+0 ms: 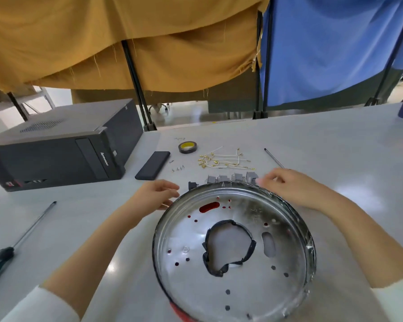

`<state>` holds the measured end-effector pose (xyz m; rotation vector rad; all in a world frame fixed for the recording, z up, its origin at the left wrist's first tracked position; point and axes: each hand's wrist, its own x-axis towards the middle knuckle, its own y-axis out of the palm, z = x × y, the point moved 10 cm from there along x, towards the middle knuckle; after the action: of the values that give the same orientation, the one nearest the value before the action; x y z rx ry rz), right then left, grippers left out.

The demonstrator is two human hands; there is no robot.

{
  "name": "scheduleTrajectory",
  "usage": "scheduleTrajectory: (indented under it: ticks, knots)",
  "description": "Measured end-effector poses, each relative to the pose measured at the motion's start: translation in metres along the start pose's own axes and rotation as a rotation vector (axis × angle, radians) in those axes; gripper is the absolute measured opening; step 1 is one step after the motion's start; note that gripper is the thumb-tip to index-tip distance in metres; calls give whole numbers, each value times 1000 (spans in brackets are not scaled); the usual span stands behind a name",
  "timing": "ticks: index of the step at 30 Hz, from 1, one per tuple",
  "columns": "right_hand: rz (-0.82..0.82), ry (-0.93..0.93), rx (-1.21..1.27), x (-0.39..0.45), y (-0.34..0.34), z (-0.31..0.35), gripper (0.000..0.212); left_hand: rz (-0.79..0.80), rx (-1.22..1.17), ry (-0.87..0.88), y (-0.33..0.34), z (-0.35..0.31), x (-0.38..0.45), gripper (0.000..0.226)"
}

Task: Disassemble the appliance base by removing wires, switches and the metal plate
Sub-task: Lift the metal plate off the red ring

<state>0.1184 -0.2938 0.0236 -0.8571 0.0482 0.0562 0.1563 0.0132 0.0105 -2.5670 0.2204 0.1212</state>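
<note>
Both bare forearms reach forward, well apart. The left hand (154, 194) hangs with fingers loosely curled — holding nothing; the right hand (286, 184) likewise, fingertips blurred.

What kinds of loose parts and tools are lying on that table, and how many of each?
Grey switches: 4
Black switch: 1
Screwdriver: 1
Tape roll: 1
Metal rod: 1
Computer case: 1
Black slab: 1
Wire bundle: 1
Metal plate: 1
Total: 12
</note>
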Motion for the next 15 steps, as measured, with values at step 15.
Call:
scheduleTrajectory:
  ticks: [15]
  knots:
    - [-283,62,-340,-48,-66,8,33,148,-3,-21,29,3,-66,26]
